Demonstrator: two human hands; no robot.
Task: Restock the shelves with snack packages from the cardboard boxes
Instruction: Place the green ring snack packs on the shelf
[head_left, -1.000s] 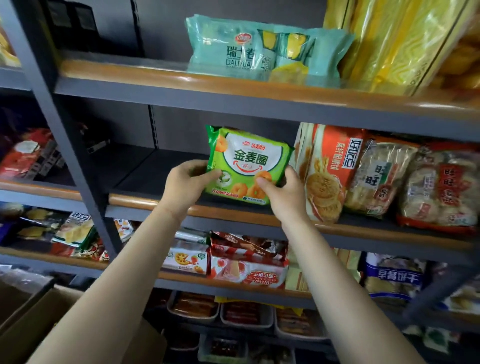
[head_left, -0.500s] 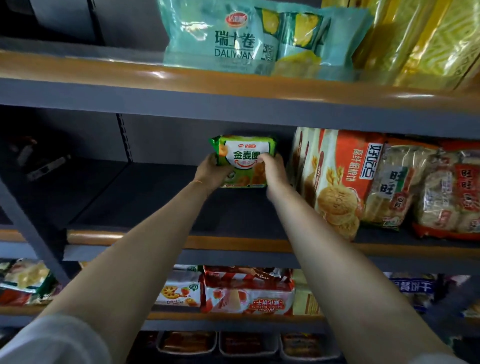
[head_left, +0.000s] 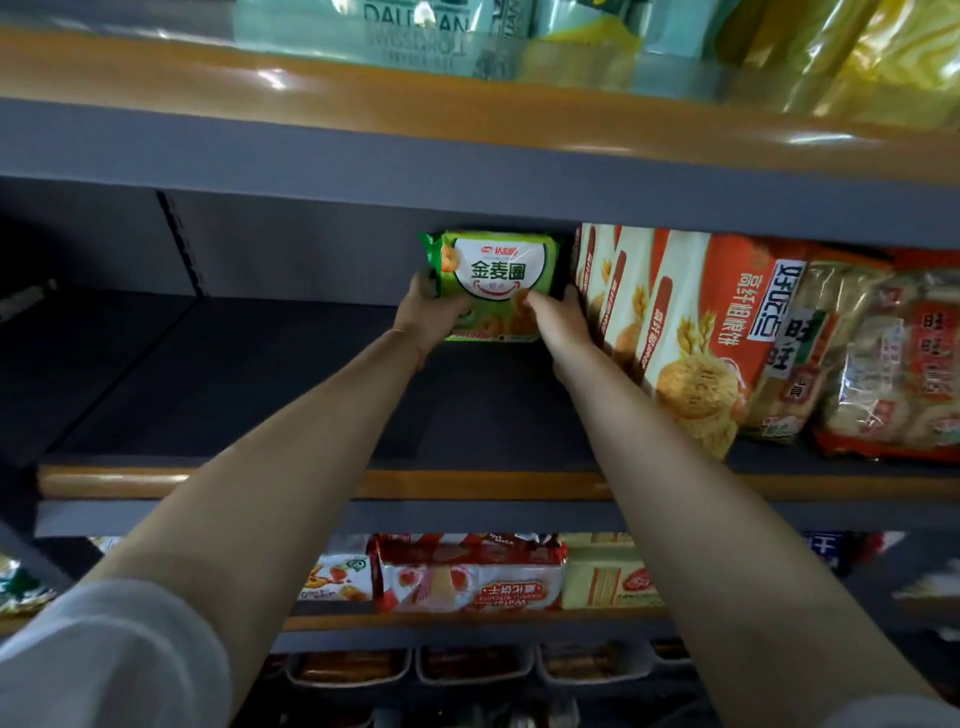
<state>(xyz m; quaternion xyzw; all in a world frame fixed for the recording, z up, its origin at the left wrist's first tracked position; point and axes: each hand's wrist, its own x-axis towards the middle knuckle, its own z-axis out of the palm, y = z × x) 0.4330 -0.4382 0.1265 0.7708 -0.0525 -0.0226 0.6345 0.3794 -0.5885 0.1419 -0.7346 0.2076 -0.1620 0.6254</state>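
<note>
A green snack package with a white round label stands upright at the back of the dark middle shelf. My left hand grips its left edge, thumb across the front. My right hand holds its right lower corner, squeezed between the package and a row of orange biscuit packs. Both arms reach deep into the shelf. No cardboard box is in view.
Rice cracker bags fill the shelf's right end. The upper shelf hangs low overhead with teal and yellow bags. Red and yellow packs sit on the lower shelf. Bare shelf floor lies left of the green package.
Both hands have pushed the green package from the shelf's front edge to the back wall, beside the orange packs. My view has moved closer and lower.
</note>
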